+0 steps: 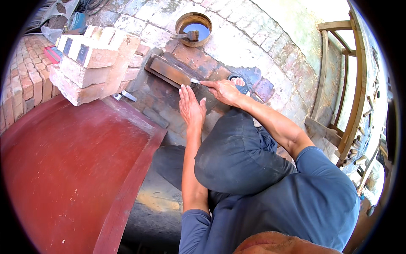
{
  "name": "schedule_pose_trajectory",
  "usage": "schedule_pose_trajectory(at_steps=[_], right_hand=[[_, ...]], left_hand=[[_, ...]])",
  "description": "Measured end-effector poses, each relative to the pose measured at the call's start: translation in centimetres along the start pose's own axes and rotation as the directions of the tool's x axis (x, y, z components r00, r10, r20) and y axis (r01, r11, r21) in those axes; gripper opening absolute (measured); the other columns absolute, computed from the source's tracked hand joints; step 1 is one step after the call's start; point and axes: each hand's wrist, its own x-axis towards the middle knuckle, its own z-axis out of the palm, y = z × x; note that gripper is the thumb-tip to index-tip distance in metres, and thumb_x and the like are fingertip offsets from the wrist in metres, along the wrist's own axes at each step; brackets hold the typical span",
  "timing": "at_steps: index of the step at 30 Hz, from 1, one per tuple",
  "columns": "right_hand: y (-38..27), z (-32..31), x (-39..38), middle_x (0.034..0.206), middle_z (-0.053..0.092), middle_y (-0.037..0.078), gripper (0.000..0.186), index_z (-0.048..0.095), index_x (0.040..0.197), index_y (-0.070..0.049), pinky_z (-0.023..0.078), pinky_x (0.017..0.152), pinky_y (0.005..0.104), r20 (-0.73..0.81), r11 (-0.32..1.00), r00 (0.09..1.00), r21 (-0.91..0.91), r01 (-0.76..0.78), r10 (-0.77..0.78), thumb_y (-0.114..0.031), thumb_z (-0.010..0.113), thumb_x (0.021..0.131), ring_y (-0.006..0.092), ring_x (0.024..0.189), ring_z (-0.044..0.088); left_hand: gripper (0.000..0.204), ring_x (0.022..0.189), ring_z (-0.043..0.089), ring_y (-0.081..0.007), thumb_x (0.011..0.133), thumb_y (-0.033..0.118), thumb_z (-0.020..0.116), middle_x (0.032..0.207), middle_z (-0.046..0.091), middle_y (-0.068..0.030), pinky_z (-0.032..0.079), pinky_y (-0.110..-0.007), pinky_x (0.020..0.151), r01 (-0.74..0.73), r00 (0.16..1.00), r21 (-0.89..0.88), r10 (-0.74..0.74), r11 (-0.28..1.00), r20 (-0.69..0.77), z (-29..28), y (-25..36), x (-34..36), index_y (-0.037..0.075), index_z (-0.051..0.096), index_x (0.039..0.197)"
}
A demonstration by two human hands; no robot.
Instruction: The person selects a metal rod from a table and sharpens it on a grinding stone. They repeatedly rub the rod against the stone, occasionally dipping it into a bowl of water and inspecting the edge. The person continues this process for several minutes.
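A long brown block (pixel 171 72) lay slantwise on the paved ground (pixel 270 99), ahead of the person's bent knee (pixel 230 154), with its lower right end nearest the two hands. Just beside that end, a small pale-tipped tool (pixel 195 80) poked out from the right hand (pixel 226 92), whose fingers were curled around it, the index finger stretched along toward the tip. Whether the tip touched the block could not be told, nor could the tool's exact kind.

The left hand (pixel 193 111) was empty, its fingers straight and close together, the thumb held apart; the fingertips reached the block's near end, though contact there was unclear.

Beyond the block stood a round brown bowl (pixel 186 18) of liquid with a bluish sheen. A brush (pixel 191 35) lay across its rim, handle to the left. A sandalled foot (pixel 239 84) showed past the right hand.

To the left rose a stack of pale bricks (pixel 95 63), with metal pieces (pixel 128 96) at its foot and a large red panel (pixel 80 165) nearer the person. Farther left were rows of bricks (pixel 27 84); on the right stood a wooden frame (pixel 354 80).
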Motion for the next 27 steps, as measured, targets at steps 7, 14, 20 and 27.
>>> schedule_pose_trajectory(at_steps=[7,14,20,27], right_hand=[[-0.7,0.8,0.8,0.102,0.077,0.024,0.044,0.067,0.144,-0.01,0.059,0.084,0.0531,-0.109,0.998,0.994,-0.06,0.019,-0.026,-0.014,0.055,0.102,0.0439,0.096,0.074],[-0.2,1.5,-0.2,0.1,0.076,0.027,0.05,0.065,0.146,-0.012,0.059,0.081,0.0547,-0.043,0.999,0.999,-0.038,-0.016,0.014,-0.01,0.054,0.097,0.0448,0.097,0.073],[-0.2,1.9,1.9,0.098,0.075,0.026,0.052,0.066,0.146,-0.014,0.057,0.081,0.0561,-0.134,0.997,0.99,-0.067,0.038,-0.047,-0.011,0.053,0.096,0.0455,0.093,0.074],[-1.1,1.4,2.3,0.087,0.075,0.025,0.058,0.066,0.149,-0.018,0.059,0.076,0.0541,-0.122,0.989,0.99,-0.136,0.05,-0.067,-0.01,0.055,0.092,0.0432,0.084,0.075]], left_hand=[[0.083,0.16,0.033,-0.039,0.096,0.033,0.075,0.175,0.03,-0.0241,0.037,-0.054,0.124,-0.003,1.0,0.009,0.003,1.0,0.028,0.9,-0.1,0.4,-0.001,0.04,0.163],[0.081,0.159,0.035,-0.0411,0.096,0.031,0.074,0.176,0.029,-0.0221,0.038,-0.053,0.123,0.012,0.999,-0.082,-0.009,0.997,0.03,0.9,-0.9,0.5,0.0,0.041,0.163],[0.086,0.157,0.037,-0.0437,0.092,0.027,0.079,0.176,0.029,-0.0217,0.039,-0.049,0.123,-0.019,1.0,-0.145,0.018,0.989,-0.012,1.5,-1.2,0.3,0.001,0.04,0.164],[0.085,0.159,0.036,-0.0411,0.094,0.028,0.078,0.175,0.028,-0.023,0.038,-0.044,0.126,0.009,1.0,-0.149,-0.007,0.989,0.013,0.9,-1.4,0.6,0.002,0.039,0.165]])
